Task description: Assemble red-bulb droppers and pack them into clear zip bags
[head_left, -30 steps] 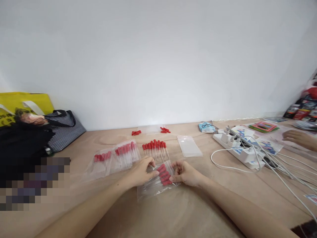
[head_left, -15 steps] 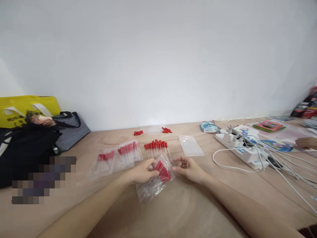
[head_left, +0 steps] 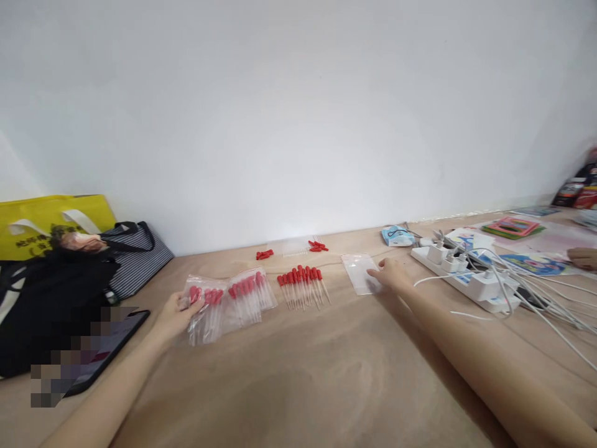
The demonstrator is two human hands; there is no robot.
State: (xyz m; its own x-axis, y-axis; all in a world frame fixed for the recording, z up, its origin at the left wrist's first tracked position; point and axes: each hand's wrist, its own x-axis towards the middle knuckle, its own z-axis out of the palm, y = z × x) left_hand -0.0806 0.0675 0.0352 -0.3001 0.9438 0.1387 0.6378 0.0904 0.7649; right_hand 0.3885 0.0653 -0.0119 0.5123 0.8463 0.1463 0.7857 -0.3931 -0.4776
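On the left, my left hand (head_left: 175,316) pinches the top edge of a clear zip bag (head_left: 200,330) holding several droppers with red bulbs. This bag overlaps another filled bag of droppers (head_left: 247,305) on the table. To the right, my right hand (head_left: 395,274) touches the right edge of a flat, empty-looking zip bag (head_left: 358,275), its thumb and finger apart. Between the hands lies a fanned row of loose red-bulbed droppers (head_left: 303,286), bulbs pointing to the wall. Behind them are two small groups of red bulbs, one on the left (head_left: 264,254) and one on the right (head_left: 318,246).
A white power strip (head_left: 461,277) with chargers and tangled cables sits at right, near a blue face mask (head_left: 397,236). Dark bags, a striped bag (head_left: 137,261) and a tablet-like device (head_left: 109,358) are at left. Another person's hand (head_left: 583,257) shows at the far right.
My left hand has carried the bag of droppers from the middle leftward onto the other filled bags. My right hand has moved right and away from me to the flat bag.
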